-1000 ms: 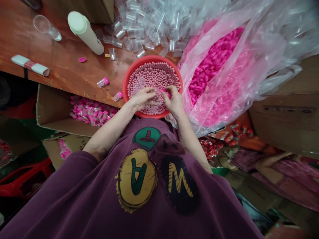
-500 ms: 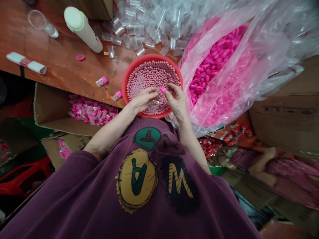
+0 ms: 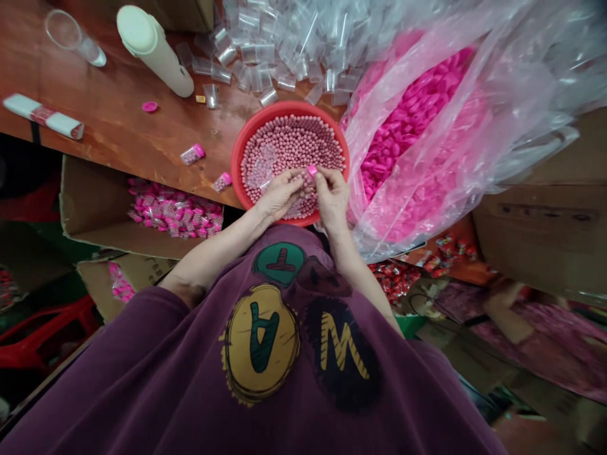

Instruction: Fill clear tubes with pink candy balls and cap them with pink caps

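Over a red basin (image 3: 242, 140) of pink beads (image 3: 298, 136), my two hands meet around one small container. My left hand (image 3: 282, 191) is closed on the small clear container (image 3: 308, 182), which is partly hidden by its fingers. A bright pink cap (image 3: 312, 170) is pinched by my right hand (image 3: 332, 194), at the container's end. Whether the cap is fully seated I cannot tell. Clear plastic containers (image 3: 263, 165) lie on the beads at the basin's left. Two capped containers with beads, one farther left (image 3: 192, 154) and one by the rim (image 3: 222, 182), lie on the table.
Clear containers (image 3: 256, 54) are heaped behind the basin. To the right, a plastic bag (image 3: 478, 120) holds many pink caps (image 3: 417, 101). An open cardboard box (image 3: 90, 208) with filled containers stands lower left. A white bottle (image 3: 154, 54) is on the table (image 3: 109, 126). Another person's arm (image 3: 507, 313) shows at right.
My right hand has come down slightly and its fingers have closed in by the pink cap. My left hand has moved a little right, closer to it. The other person's arm at right has shifted.
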`<state>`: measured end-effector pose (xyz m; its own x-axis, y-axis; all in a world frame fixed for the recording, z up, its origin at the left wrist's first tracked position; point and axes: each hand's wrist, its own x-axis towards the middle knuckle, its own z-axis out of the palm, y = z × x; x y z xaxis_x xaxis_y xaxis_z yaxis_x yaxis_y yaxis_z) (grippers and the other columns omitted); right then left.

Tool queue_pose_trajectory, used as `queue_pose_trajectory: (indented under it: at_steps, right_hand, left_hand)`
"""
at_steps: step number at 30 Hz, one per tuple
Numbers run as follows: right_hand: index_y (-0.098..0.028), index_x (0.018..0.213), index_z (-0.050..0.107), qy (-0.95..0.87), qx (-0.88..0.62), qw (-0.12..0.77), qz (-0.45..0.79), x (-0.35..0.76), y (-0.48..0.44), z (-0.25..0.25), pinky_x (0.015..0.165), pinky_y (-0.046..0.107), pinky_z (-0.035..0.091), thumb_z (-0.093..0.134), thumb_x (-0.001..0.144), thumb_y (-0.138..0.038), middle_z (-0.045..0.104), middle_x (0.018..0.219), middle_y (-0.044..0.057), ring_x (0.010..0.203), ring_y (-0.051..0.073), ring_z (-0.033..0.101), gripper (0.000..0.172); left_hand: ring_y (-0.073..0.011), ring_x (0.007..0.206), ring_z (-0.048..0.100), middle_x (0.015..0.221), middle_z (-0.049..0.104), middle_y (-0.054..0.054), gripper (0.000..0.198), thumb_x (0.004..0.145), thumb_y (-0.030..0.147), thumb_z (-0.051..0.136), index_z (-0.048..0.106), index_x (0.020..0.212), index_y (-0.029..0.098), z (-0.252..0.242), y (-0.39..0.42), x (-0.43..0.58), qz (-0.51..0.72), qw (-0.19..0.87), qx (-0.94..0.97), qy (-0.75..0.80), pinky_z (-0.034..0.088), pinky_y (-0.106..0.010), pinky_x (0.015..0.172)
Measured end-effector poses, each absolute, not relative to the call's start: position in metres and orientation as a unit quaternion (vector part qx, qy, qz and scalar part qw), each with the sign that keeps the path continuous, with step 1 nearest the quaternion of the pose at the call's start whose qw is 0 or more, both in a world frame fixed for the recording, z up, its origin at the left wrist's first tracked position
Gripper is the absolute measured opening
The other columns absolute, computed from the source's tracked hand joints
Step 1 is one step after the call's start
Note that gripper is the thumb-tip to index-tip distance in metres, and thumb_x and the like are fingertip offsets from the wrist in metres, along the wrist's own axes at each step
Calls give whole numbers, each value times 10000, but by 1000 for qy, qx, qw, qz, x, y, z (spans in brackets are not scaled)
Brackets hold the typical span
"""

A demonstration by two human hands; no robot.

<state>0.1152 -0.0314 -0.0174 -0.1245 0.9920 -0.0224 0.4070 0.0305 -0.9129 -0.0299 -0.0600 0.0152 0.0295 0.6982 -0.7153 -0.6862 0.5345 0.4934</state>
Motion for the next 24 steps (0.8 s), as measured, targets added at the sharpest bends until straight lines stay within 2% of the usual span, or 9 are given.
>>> queue_pose_trajectory:
  at_steps: [4,10,13,19,24]
  right_hand:
    - [-275,1133,797,-689,-533,346,348,115,-36,-8,1058,520,626,548,1099,-627,774,1098,87,1090,261,738,433]
    - [-270,1122,790,-641,-568,369,361,113,-34,-23,1029,480,642,562,1083,-645,774,1063,69,1052,243,747,440]
    - [-263,1129,789,-636,-579,371,351,110,-38,-29,1028,485,642,543,1093,-617,778,1070,75,1059,245,746,433]
    - [-300,1225,782,-726,-524,311,320,116,-44,-11,1116,584,612,482,1131,-488,783,1200,95,1185,288,722,366]
    - [-304,1307,757,-751,-493,277,342,116,-42,6,1177,621,581,495,1114,-386,755,1300,108,1271,309,694,336]
  left_hand:
    - [-89,815,706,978,763,-8,159,1015,162,769,684,1149,176,16,-63,-32,473,720,12,507,565,-218,849]
    - [-76,736,663,894,709,27,128,1066,56,614,629,1086,181,25,-60,-26,469,728,4,499,523,-202,755]
    - [-67,710,635,858,678,42,134,1073,56,602,603,1066,190,29,-60,-22,471,711,1,522,501,-190,737]
    - [-54,665,604,828,661,46,153,1069,38,578,603,1063,189,37,-62,-22,469,703,-10,535,458,-177,661]
    - [-62,698,624,823,682,42,103,1039,85,652,663,1058,186,30,-66,-25,502,705,-2,501,527,-185,739]
